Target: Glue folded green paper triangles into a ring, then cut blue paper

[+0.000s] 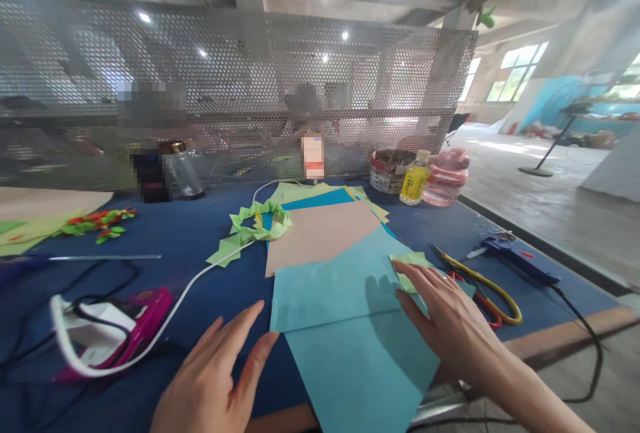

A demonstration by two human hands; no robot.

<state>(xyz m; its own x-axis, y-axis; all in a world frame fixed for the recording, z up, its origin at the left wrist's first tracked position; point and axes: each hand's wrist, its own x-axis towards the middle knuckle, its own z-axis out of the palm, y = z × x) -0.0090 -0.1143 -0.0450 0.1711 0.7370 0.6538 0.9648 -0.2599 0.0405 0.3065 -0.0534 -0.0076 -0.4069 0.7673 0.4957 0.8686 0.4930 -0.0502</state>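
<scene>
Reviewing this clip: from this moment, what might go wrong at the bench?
The light blue paper hangs past the table's front edge, so a brush might shift or crease it.

The scissors lie close beside the right hand; a sideways move could knock them or catch skin.

The white cable runs up to the green paper ring, so a tug might drag or bend it.

On the table [235, 280], the left hand [215, 360], thumb apart, was beside light-blue paper [325, 296]; the right hand [445, 306] overlapped green paper [413, 260] near scissors [518, 310].
</scene>
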